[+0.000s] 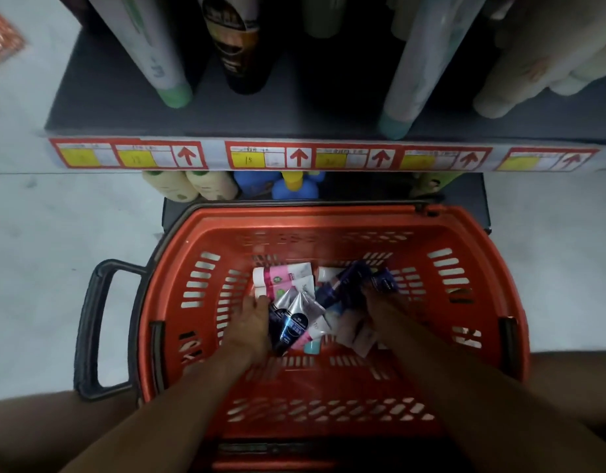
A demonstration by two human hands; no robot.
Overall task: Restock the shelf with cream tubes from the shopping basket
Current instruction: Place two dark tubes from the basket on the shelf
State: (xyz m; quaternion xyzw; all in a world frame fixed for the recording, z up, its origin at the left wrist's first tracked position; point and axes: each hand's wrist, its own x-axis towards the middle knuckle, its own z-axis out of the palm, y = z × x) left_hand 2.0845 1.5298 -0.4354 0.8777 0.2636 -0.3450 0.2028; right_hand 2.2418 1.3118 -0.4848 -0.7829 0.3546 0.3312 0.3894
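A red shopping basket [465, 254] sits on the floor below the shelf [294, 107]. A pile of cream tubes lies in its bottom: pink-and-white tubes [283, 276], dark blue-and-silver tubes [294, 322], and dark blue tubes [354, 278]. Both my hands reach down into the pile. My left hand [252, 322] lies against the dark blue-and-silver tubes, fingers curled around them. My right hand [380, 302] is blurred, with its fingers at a dark blue tube [383, 281]; its grip is unclear.
The shelf's front edge carries red-and-yellow price labels [250, 158]. Tall tubes and bottles [151, 56] stand on the shelf, with bare room between them in the middle. Cream and blue bottles [206, 184] stand on a lower shelf. The basket's black handle [90, 329] sticks out left.
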